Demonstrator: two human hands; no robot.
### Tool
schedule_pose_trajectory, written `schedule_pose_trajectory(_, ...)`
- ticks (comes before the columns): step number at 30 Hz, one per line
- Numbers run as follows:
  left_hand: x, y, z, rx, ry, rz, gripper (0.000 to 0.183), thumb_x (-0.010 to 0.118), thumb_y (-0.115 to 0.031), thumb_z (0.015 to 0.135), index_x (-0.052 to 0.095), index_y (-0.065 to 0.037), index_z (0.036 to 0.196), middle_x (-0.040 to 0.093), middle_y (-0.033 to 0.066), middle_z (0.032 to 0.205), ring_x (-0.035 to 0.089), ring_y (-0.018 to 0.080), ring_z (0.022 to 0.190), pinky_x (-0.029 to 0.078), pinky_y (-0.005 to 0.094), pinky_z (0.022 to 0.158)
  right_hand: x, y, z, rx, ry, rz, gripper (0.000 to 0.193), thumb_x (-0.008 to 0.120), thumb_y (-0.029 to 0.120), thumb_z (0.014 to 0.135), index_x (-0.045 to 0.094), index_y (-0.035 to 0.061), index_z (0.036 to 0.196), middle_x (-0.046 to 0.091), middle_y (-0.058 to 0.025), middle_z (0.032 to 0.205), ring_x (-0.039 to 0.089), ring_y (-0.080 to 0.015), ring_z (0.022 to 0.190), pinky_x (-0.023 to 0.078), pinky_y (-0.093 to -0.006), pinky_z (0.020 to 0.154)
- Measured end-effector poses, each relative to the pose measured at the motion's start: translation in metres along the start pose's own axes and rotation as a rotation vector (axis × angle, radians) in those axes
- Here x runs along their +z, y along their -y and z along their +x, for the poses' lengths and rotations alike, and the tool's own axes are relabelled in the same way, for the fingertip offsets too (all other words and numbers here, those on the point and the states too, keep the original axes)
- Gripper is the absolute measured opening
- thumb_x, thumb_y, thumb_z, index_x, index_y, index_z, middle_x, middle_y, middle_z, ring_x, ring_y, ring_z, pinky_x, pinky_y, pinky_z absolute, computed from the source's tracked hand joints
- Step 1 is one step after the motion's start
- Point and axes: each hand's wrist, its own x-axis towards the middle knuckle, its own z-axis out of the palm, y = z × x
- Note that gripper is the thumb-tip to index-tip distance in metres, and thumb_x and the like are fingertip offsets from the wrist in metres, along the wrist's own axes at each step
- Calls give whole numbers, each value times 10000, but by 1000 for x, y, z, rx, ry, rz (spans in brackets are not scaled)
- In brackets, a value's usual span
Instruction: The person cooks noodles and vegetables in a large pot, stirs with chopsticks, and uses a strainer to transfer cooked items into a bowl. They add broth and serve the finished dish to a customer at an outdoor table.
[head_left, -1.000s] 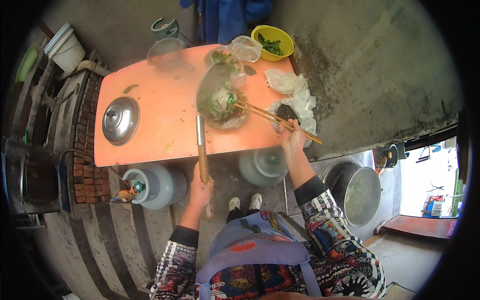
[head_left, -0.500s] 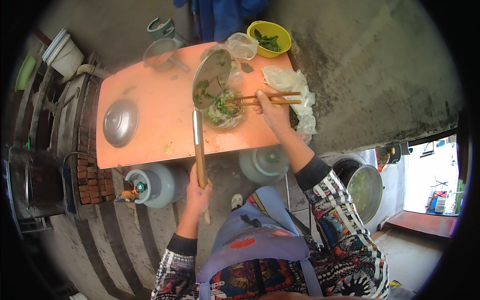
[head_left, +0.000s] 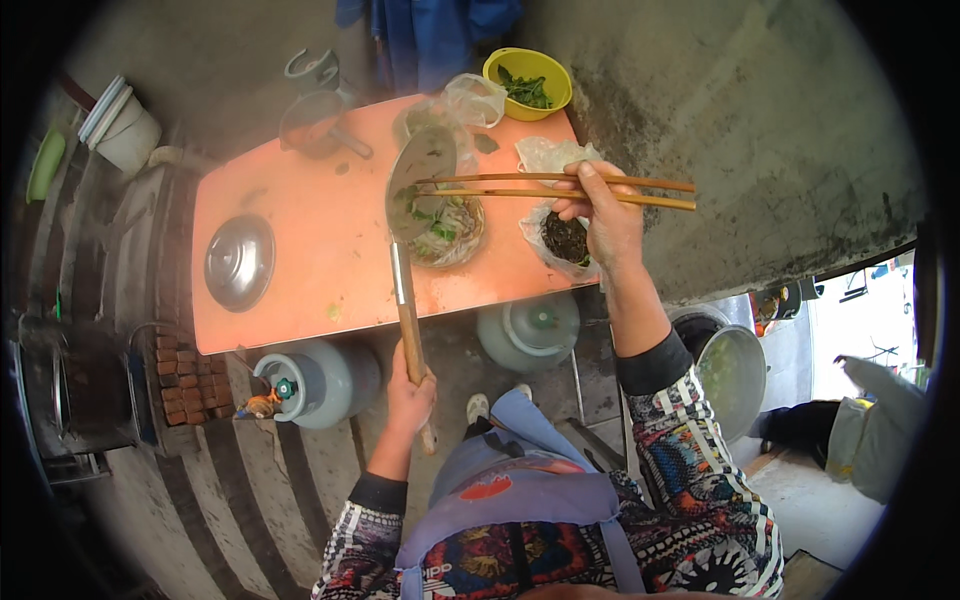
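Note:
My left hand [head_left: 410, 395] is wrapped round the wooden handle of a large metal scoop [head_left: 410, 215], whose round head tilts above the table. A few green leaf scraps cling inside it. In my right hand [head_left: 610, 225] is a pair of long wooden chopsticks [head_left: 655, 193], their tips at the scoop's inner face. Just below and right of the scoop head, a bowl of noodles and greens [head_left: 455, 235] sits on the orange table [head_left: 325, 215]. Close to my right hand lies a plastic bag of dark food [head_left: 565, 238].
A metal lid [head_left: 240, 262] lies on the table's left; a strainer [head_left: 312, 120] and a yellow basin of greens [head_left: 530, 85] are at its far side. Gas cylinders [head_left: 528, 330] stand below the near edge. A large pot [head_left: 732, 385] and a person [head_left: 875, 430] are at right.
My right hand has moved right, drawing the chopstick tips from the bowl's greens to the scoop. The scoop head holds fewer greens. A person has come into view at the right.

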Motion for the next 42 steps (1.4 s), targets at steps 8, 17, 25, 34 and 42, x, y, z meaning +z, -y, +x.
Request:
schedule_pose_trajectory(8, -15, -12, 9, 28, 71, -182, 741, 428, 93, 720, 241, -82, 1416, 495, 48, 742, 481, 104, 506, 411, 226, 431, -58, -118, -38, 408, -344, 536, 230, 479, 190, 943, 567, -15, 1002, 648, -175, 864, 648, -239, 695, 536, -307, 616)
schedule_pose_trajectory(17, -17, -11, 21, 36, 69, -146, 751, 426, 95, 716, 239, -79, 1421, 491, 51, 749, 486, 109, 525, 429, 231, 463, -44, -112, -40, 444, -118, 714, 200, 521, 160, 909, 582, -11, 993, 657, -154, 851, 644, -255, 686, 531, -327, 629)
schedule_pose_trajectory(25, -17, -11, 21, 45, 25, -71, 733, 468, 91, 748, 246, -94, 1422, 497, 20, 750, 474, 87, 519, 405, 215, 443, -63, -127, -37, 250, -313, 548, 206, 509, 172, 925, 561, -10, 1005, 648, -159, 822, 645, -239, 670, 521, -309, 618)
schedule_pose_trajectory(34, -17, -11, 15, 75, -10, 15, 728, 460, 81, 747, 237, -82, 1421, 477, 31, 769, 462, 86, 537, 406, 209, 446, -56, -110, -34, 258, -514, 482, 196, 509, 203, 942, 544, 14, 982, 639, -151, 788, 614, -202, 606, 492, -276, 531)
schedule_pose_trajectory(42, -18, -10, 6, 80, -26, 9, 728, 482, 77, 748, 260, -100, 1419, 503, 21, 774, 484, 87, 556, 419, 218, 470, -33, -113, -12, 91, -490, 535, 183, 506, 210, 948, 531, 30, 925, 626, -137, 746, 601, -198, 575, 476, -264, 486)
